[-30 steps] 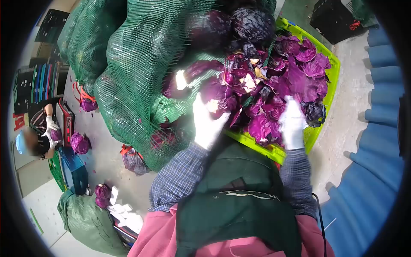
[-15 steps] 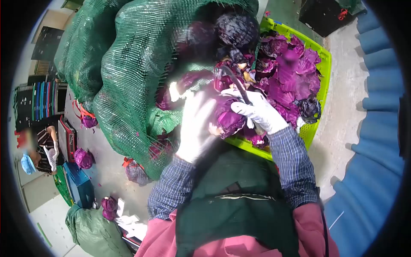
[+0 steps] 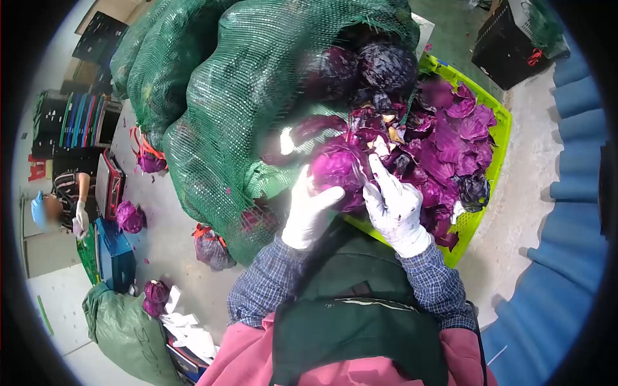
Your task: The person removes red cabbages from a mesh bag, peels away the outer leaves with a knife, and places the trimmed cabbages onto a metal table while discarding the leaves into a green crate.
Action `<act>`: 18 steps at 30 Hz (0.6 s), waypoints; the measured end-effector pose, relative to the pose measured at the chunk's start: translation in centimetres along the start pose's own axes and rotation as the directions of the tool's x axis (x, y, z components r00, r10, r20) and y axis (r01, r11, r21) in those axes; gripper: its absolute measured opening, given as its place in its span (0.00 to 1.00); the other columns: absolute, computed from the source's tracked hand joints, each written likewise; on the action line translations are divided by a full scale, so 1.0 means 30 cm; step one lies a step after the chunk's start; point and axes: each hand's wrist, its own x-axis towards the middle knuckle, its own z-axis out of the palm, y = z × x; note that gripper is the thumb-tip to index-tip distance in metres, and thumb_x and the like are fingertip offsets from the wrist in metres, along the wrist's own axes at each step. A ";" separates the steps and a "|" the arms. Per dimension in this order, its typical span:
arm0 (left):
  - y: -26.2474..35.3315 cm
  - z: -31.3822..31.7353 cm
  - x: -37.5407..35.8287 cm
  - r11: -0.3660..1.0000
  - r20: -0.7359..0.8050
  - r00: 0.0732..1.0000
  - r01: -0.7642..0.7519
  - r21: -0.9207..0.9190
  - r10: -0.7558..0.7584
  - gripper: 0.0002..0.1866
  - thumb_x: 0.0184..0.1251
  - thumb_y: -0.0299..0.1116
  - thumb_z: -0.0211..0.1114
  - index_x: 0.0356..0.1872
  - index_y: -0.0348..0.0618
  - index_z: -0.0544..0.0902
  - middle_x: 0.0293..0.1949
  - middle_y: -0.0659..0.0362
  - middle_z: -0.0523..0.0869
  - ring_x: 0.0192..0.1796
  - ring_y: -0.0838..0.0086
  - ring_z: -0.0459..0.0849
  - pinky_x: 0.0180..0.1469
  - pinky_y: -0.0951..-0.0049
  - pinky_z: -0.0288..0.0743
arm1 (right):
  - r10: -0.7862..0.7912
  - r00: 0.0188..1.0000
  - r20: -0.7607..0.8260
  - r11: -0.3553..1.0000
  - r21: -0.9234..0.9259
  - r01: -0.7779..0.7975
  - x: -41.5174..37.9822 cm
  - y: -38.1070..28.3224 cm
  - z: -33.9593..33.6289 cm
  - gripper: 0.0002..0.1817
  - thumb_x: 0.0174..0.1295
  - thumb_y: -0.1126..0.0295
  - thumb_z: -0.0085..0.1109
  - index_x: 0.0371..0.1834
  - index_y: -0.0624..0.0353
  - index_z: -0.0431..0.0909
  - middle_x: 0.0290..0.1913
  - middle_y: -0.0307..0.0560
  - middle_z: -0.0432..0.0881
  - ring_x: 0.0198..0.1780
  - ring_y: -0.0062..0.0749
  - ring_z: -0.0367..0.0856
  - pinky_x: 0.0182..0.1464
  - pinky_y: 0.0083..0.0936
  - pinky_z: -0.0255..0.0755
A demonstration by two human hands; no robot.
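Observation:
A glossy red cabbage (image 3: pixel 338 168) sits in my gloved left hand (image 3: pixel 310 211), whose fingers wrap its left side with the thumb across the near face. My gloved right hand (image 3: pixel 396 209) is close against the cabbage's right side, index finger stretched forward and other fingers curled. Whatever those curled fingers hold is hidden. Beneath and beyond is a lime-green crate (image 3: pixel 501 154) heaped with loose purple cabbage leaves (image 3: pixel 450 141). A green mesh sack (image 3: pixel 238 90) lies open to the left, with dark whole cabbages (image 3: pixel 388 65) at its mouth.
Loose cabbages (image 3: pixel 131 217) lie on the floor at left, near a tied mesh bag (image 3: pixel 212 248). A co-worker (image 3: pixel 67 199) is at far left beside a blue bin (image 3: pixel 114 254). A black crate (image 3: pixel 508 45) stands at upper right, and a blue curtain (image 3: pixel 573 193) hangs along the right.
My right hand has moved nearer and lower, and the dark curved strip in it is out of sight. The cabbage has turned and risen slightly in my left hand. The view has shifted.

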 end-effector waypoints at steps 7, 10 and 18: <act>0.015 0.013 -0.020 0.998 0.076 0.996 -0.041 -0.049 0.044 0.47 0.49 0.32 0.82 0.72 0.39 0.68 0.60 0.54 0.83 0.61 0.62 0.84 0.65 0.60 0.79 | 0.588 0.719 0.371 0.355 0.680 -0.641 0.036 0.014 -0.103 0.17 0.80 0.64 0.52 0.56 0.65 0.84 0.45 0.49 0.91 0.21 0.19 0.81 0.25 0.16 0.72; 0.022 -0.005 -0.013 0.982 0.181 0.982 -0.081 0.172 0.050 0.57 0.44 0.31 0.85 0.78 0.42 0.60 0.69 0.50 0.73 0.70 0.59 0.75 0.72 0.57 0.73 | 0.467 0.758 0.455 0.551 0.521 -0.652 0.058 -0.006 -0.112 0.35 0.68 0.52 0.69 0.72 0.63 0.74 0.42 0.51 0.90 0.24 0.18 0.78 0.33 0.21 0.75; 0.052 -0.013 -0.045 0.991 0.168 0.982 0.068 0.113 -0.086 0.55 0.47 0.30 0.85 0.77 0.38 0.60 0.73 0.46 0.69 0.74 0.57 0.72 0.75 0.54 0.70 | 0.202 0.864 0.462 0.886 0.289 -0.362 0.029 -0.081 -0.152 0.45 0.58 0.62 0.71 0.78 0.64 0.62 0.68 0.63 0.77 0.31 0.44 0.86 0.35 0.33 0.81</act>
